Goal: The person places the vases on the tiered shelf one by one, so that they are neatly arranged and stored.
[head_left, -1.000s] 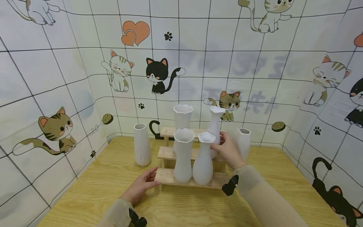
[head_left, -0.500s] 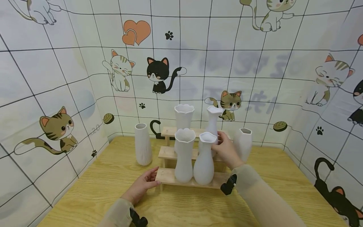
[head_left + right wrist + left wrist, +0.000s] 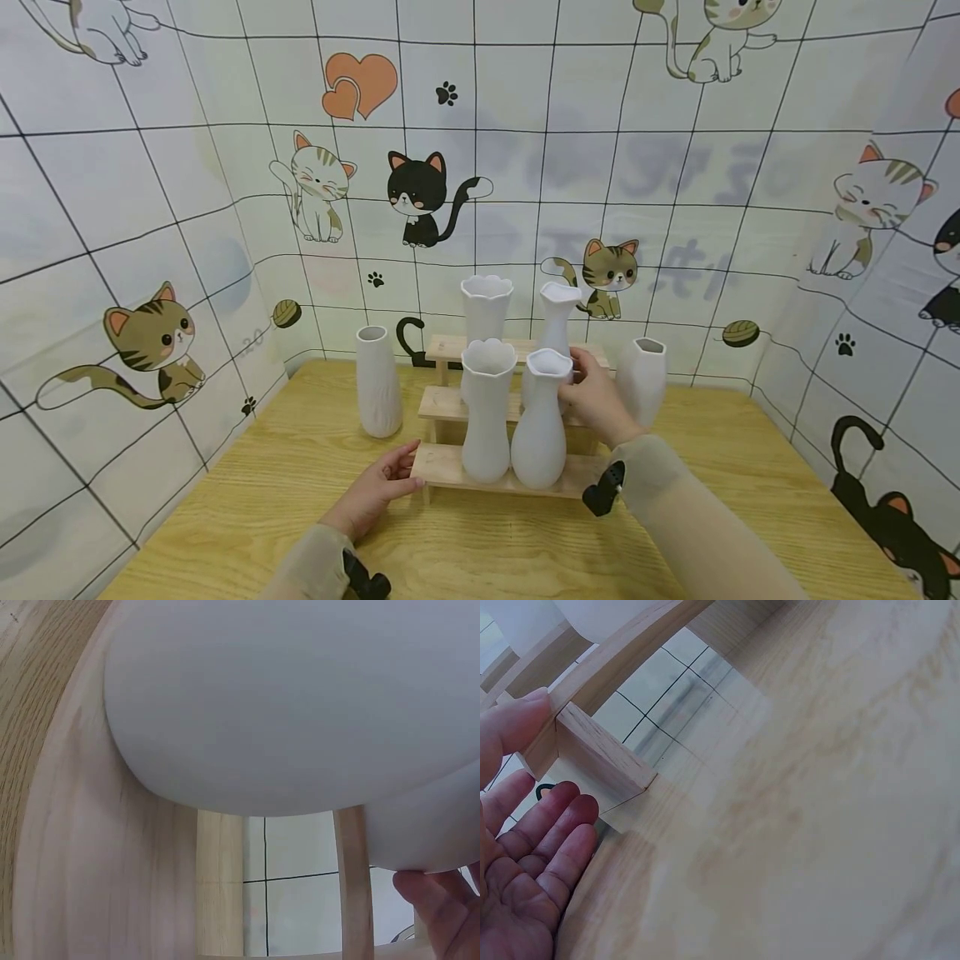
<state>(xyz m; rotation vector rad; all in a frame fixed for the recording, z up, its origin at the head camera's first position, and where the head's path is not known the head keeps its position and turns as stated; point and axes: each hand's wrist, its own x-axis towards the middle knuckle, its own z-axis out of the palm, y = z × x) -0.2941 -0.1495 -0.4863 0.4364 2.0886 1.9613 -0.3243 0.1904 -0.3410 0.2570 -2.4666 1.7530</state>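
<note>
Head view: a slender white vase (image 3: 556, 321) is gripped by the right hand (image 3: 600, 400); the wooden step shelf (image 3: 450, 468) is touched by the left hand (image 3: 372, 492), fingers relaxed.

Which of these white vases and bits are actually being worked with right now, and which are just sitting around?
In hand:
- slim flared vase, gripped by the right hand on the middle step
- wooden step rack, its bottom corner touched by the left hand

Just standing about:
- two front vases on the bottom step
- scalloped vase on the top step
- ribbed vase on the table
- angular vase on the table
</note>
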